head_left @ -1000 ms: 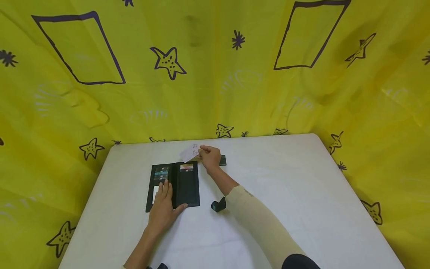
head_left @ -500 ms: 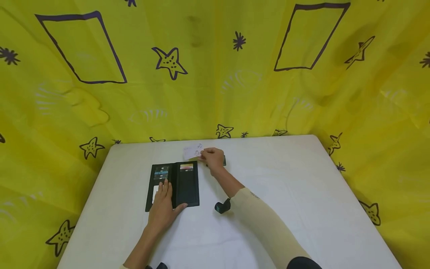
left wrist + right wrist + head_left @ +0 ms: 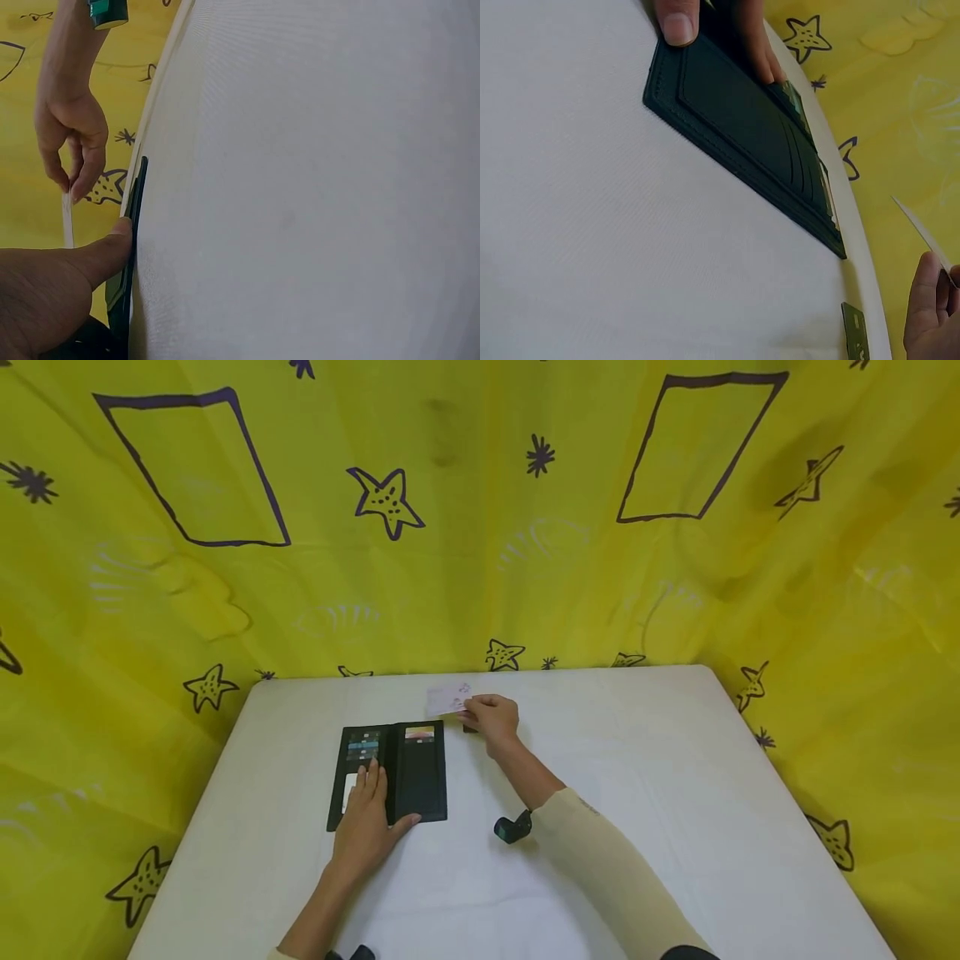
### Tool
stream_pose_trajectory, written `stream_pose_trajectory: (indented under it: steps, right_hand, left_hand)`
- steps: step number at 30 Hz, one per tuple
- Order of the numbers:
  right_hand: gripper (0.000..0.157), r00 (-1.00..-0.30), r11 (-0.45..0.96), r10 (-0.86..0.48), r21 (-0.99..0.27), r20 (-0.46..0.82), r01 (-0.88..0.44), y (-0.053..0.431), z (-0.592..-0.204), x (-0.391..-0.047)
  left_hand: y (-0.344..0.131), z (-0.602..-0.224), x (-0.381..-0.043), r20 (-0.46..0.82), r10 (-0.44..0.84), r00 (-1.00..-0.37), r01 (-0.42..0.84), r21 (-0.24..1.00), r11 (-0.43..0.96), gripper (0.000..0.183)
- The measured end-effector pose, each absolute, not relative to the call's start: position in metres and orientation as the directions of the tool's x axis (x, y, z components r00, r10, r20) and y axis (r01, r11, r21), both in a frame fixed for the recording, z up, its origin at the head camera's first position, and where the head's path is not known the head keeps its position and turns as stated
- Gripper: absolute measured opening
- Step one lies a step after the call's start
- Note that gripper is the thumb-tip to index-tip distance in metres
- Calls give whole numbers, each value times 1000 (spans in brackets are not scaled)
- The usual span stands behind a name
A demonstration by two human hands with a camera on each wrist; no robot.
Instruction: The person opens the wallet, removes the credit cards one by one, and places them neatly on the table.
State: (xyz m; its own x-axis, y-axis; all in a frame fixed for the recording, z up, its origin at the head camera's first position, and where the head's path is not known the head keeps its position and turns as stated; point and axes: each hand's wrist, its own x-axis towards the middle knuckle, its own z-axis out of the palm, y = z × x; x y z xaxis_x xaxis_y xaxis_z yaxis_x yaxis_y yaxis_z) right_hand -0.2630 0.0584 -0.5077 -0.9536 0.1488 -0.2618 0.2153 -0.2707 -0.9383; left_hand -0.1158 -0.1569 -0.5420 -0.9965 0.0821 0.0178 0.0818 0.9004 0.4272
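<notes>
A dark, bifold card wallet [image 3: 422, 785] lies unfolded on the white table. My left hand [image 3: 363, 831] rests on its left half and fold with fingers extended; its thumb [image 3: 112, 244] touches the lower edge. Above the wallet's right half, my right hand [image 3: 491, 722] pinches a pale card [image 3: 446, 699] with small pinkish prints by its right end. Seen from the right wrist, that card appears nearly edge-on. A dark green card [image 3: 855, 331] lies on the table, mostly hidden behind my right hand in the head view.
Colourful cards [image 3: 363, 746] fill slots on the wallet's left side, with a white card [image 3: 349, 789] lower down. More cards [image 3: 419, 734] show at the top right. A yellow curtain [image 3: 465, 568] with drawn stars hangs behind the table [image 3: 637, 760]. A black wrist device [image 3: 513, 828] hangs beneath my right forearm.
My right hand has shifted right with the pale card, which has turned from slanted to nearly level. The dark green card has become more covered by that hand. My left hand stays put.
</notes>
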Motion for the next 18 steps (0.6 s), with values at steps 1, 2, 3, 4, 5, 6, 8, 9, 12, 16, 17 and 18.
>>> stream_pose_trajectory:
  steps: [1,2,3,4,5,6,8,9,12,16,17,18]
  right_hand:
    - [15,-952,-272,151,-937,-265,218,60,-508,-262]
    - [15,-951,-275,154,-936,-269,221,62,-508,-262]
    - [15,-950,-277,154,-935,-272,222,63,-509,-261]
    - [15,-949,-281,154,-933,-275,225,65,-509,-261]
    - [15,-949,-282,153,-932,-277,227,66,-510,-260]
    - [15,-948,-279,152,-932,-279,229,67,-510,-259]
    - [16,-947,-269,149,-933,-284,237,70,-510,-257]
    - [17,-947,-265,146,-934,-285,240,71,-510,-256]
    - [18,-948,-265,137,-933,-287,244,75,-510,-253]
    - [16,-946,-282,135,-927,-295,249,83,-510,-251]
    - [16,-945,-288,136,-925,-296,248,85,-509,-251]
    - [16,-944,-294,137,-923,-299,249,87,-508,-250]
  left_hand:
    - [-156,-543,-116,20,81,-997,81,426,901,101]
    - [-156,-543,-116,21,80,-997,81,426,901,101]
    - [-155,-543,-116,24,80,-997,83,427,901,101]
    - [-155,-543,-116,26,80,-996,83,426,901,101]
    - [-155,-543,-115,27,80,-996,84,425,901,101]
    - [-155,-543,-115,29,79,-996,84,426,901,101]
    - [-155,-544,-116,28,79,-996,84,425,901,101]
    - [-155,-544,-116,27,79,-997,83,425,901,102]
    - [-156,-545,-116,26,74,-997,78,423,903,102]
    - [-157,-546,-117,26,70,-997,75,419,905,102]
    - [-157,-546,-117,27,70,-997,75,419,905,102]
    - [-158,-546,-117,27,71,-997,76,414,907,102]
